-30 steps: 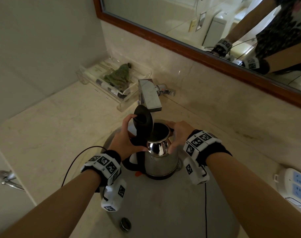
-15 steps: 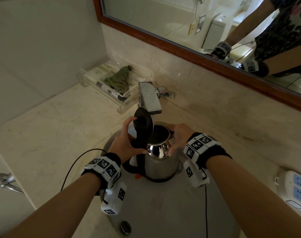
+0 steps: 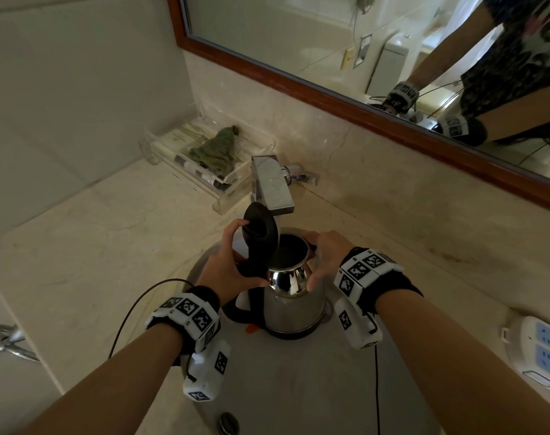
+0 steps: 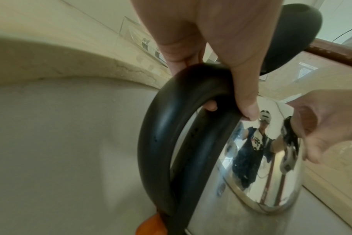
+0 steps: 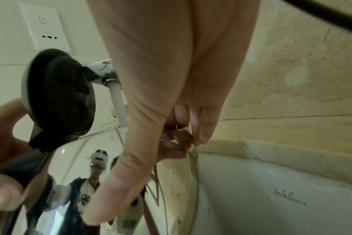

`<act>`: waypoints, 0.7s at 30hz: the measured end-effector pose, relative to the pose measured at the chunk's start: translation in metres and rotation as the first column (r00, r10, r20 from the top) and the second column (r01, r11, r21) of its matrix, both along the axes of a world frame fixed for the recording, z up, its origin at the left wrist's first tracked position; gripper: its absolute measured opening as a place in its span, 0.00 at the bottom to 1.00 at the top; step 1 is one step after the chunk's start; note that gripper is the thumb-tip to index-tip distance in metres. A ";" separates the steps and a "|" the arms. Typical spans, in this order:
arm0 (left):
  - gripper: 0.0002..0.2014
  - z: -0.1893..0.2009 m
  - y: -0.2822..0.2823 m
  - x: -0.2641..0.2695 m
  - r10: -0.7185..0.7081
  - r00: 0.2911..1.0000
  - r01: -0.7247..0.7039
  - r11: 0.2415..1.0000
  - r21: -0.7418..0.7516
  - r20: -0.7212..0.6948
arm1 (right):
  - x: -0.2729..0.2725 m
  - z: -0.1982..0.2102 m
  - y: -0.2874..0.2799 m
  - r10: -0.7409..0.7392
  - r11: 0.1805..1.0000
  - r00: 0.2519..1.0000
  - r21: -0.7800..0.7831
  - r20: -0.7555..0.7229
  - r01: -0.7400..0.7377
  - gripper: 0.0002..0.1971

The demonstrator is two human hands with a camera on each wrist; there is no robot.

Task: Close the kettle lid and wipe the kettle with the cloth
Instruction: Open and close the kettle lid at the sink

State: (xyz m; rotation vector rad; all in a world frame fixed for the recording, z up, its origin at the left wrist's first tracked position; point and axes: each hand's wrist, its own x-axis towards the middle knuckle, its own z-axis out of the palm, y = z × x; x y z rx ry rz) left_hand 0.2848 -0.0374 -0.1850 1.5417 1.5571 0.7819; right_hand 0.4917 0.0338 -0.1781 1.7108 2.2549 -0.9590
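Note:
A stainless steel kettle [image 3: 294, 306] stands in the sink, its black lid [image 3: 261, 229] tipped upright and the mouth open. My left hand [image 3: 232, 268] grips the top of the black handle [image 4: 161, 127], with one finger up against the back of the lid [image 4: 291, 39]. On the other side my right hand [image 3: 325, 255] curls round the kettle's upper body [image 5: 70, 174], thumb on the shiny front and fingers at the rim. The green cloth [image 3: 217, 149] lies crumpled in a clear tray at the back left, away from both hands.
The square chrome tap [image 3: 272, 183] juts out just behind the lid. The grey sink basin [image 3: 298, 387] has a drain plug [image 3: 228, 423] near me. A white power strip [image 3: 543, 350] sits on the counter at the right, and a wood-framed mirror [image 3: 361, 105] lines the wall.

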 end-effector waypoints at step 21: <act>0.53 0.001 -0.001 0.001 -0.010 1.000 0.010 1.000 0.011 -0.027 | 0.004 0.000 -0.002 -0.004 1.000 0.998 0.011 -0.057 0.005 0.51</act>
